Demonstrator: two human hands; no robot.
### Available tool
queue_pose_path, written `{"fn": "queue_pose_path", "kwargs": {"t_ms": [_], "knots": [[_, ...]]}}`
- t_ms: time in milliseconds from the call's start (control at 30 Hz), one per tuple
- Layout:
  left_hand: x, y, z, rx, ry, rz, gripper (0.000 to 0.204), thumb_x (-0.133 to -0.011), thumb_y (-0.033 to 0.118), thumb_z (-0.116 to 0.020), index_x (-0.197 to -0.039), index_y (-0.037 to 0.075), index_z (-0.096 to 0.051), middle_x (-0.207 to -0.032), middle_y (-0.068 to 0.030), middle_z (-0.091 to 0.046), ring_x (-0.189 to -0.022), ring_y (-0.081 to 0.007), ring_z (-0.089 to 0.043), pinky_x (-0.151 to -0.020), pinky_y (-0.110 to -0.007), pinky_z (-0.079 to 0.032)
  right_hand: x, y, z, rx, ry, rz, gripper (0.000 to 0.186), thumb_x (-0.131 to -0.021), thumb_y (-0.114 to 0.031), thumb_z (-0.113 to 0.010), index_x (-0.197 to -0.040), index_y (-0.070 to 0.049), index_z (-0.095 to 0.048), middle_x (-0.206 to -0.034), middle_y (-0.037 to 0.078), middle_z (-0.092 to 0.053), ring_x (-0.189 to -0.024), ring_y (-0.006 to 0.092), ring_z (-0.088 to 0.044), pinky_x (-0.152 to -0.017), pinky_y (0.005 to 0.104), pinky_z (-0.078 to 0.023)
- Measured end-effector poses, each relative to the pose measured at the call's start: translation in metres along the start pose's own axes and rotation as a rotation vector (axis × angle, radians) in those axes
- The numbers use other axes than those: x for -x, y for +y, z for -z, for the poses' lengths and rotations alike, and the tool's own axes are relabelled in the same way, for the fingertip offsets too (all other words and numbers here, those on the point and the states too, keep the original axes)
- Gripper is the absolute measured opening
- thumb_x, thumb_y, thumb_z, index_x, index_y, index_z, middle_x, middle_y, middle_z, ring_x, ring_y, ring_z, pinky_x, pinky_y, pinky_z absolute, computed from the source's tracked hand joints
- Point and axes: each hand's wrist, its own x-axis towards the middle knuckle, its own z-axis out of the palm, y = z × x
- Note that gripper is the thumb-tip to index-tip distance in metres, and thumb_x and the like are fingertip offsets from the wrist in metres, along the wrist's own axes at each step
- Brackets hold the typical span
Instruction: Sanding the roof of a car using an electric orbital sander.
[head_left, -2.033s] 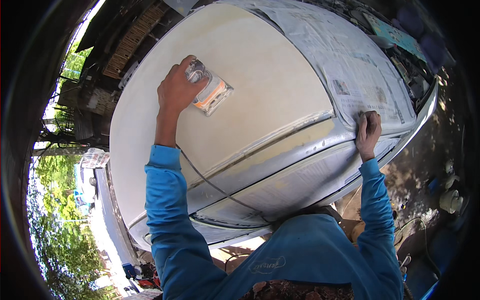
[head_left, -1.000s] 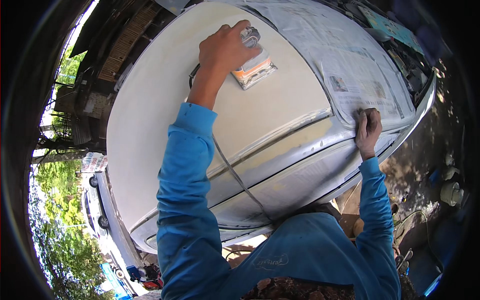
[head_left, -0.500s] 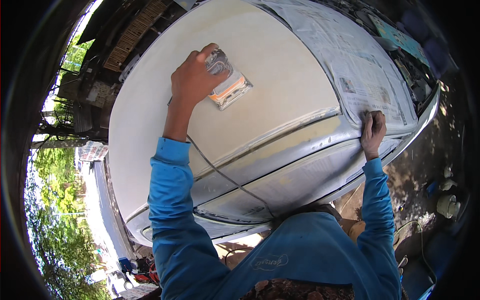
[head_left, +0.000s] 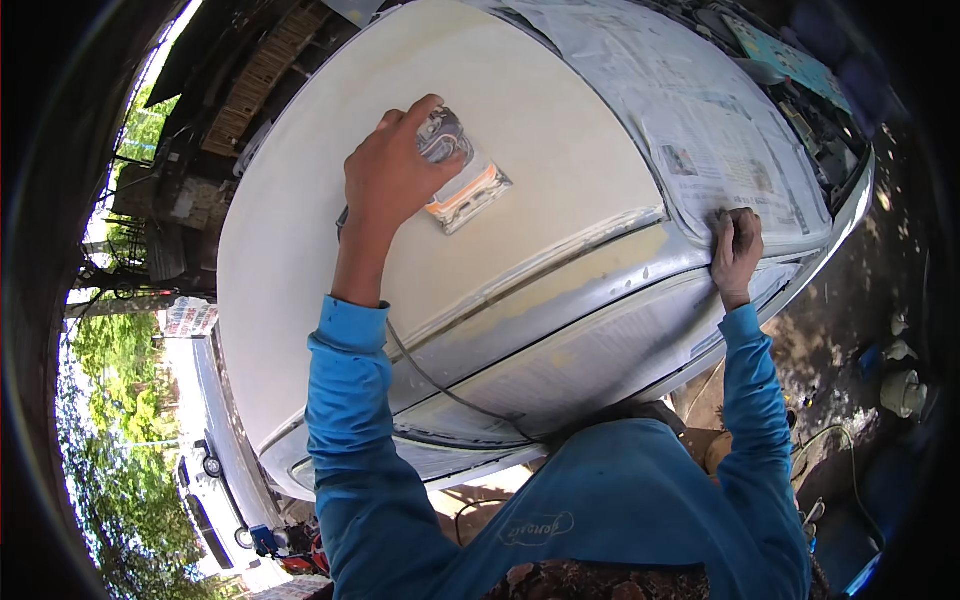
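Observation:
The sander [head_left: 470,198], dusty and banded in orange, rests on the pale, sanded car roof [head_left: 540,140], its cord trailing toward my body. My left hand [head_left: 395,170] grips its top from the left with curled fingers. Over on the right, my right hand [head_left: 737,250] has its fingers curled on the car's edge where newspaper masking [head_left: 730,130] covers the glass. Below both, the side of the car [head_left: 570,350] shows patchy primer and more masked glass.
Dark wooden structures [head_left: 240,90] stand behind the car on the left, with greenery and a white vehicle [head_left: 215,500] in bright light beyond. On the shaded ground at right lie white containers [head_left: 902,393] and hoses [head_left: 848,450]. A light blue board [head_left: 790,65] sits at the far upper right.
The sander in my left hand went up and right, then came back down and left, finishing slightly right of its first position. My right hand has barely moved. The white vehicle outside has shifted.

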Motion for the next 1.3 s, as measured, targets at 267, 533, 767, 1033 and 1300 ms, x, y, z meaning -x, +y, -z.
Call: {"fn": "queue_pose_path", "kwargs": {"t_ms": [267, 533, 767, 1033, 1300], "knots": [[-0.047, 0.071, -0.024, -0.028, 0.038, -0.200, 0.067, -0.076, 0.044, -0.078, -0.138, 0.027, -0.059, -0.113, -0.0041, -0.069, -0.100, -0.0250, -0.070, -0.085, -0.038, -0.057, -0.001, 0.001, 0.002, 0.048, -0.014, 0.009, 0.017, -0.093, -0.009, -0.058, -0.081, 0.002, -0.053, -0.080, 0.016, -0.051, -0.077, 0.0344, -0.049, -0.072, 0.0400, -0.041], [-0.080, 0.118, -0.046, -0.063, 0.047, -0.298, 0.069, -0.075, 0.050, -0.077, -0.138, 0.028, -0.059, -0.110, -0.0064, -0.070, -0.099, -0.0274, -0.071, -0.078, -0.041, -0.059, -0.003, 0.000, 0.004, 0.036, -0.013, 0.007, 0.015, -0.092, -0.008, -0.059, -0.081, 0.001, -0.054, -0.080, 0.016, -0.052, -0.077, 0.0347, -0.050, -0.072, 0.0401, -0.041], [-0.069, 0.097, -0.041, -0.070, 0.052, -0.264, 0.068, -0.076, 0.050, -0.077, -0.137, 0.028, -0.059, -0.112, -0.0058, -0.070, -0.101, -0.0270, -0.071, -0.080, -0.041, -0.059, -0.003, 0.001, 0.004, 0.040, -0.027, 0.014, 0.017, -0.093, -0.009, -0.059, -0.081, 0.002, -0.053, -0.079, 0.017, -0.052, -0.076, 0.0349, -0.049, -0.071, 0.0405, -0.040], [-0.025, 0.034, -0.012, -0.026, 0.039, -0.154, 0.065, -0.077, 0.044, -0.078, -0.137, 0.027, -0.059, -0.112, -0.0038, -0.069, -0.101, -0.0249, -0.070, -0.084, -0.039, -0.058, -0.001, -0.001, 0.002, 0.010, -0.028, -0.012, 0.019, -0.095, -0.009, -0.059, -0.081, 0.003, -0.055, -0.078, 0.016, -0.054, -0.075, 0.0333, -0.050, -0.071, 0.0399, -0.041], [0.031, -0.036, 0.011, 0.027, 0.023, -0.018, 0.065, -0.077, 0.031, -0.082, -0.137, 0.022, -0.059, -0.112, -0.0063, -0.068, -0.102, -0.0258, -0.069, -0.087, -0.040, -0.056, -0.001, 0.000, 0.002, 0.008, -0.017, -0.005, 0.016, -0.095, -0.007, -0.058, -0.083, 0.003, -0.058, -0.079, 0.016, -0.056, -0.076, 0.0329, -0.051, -0.072, 0.0396, -0.042]]}}
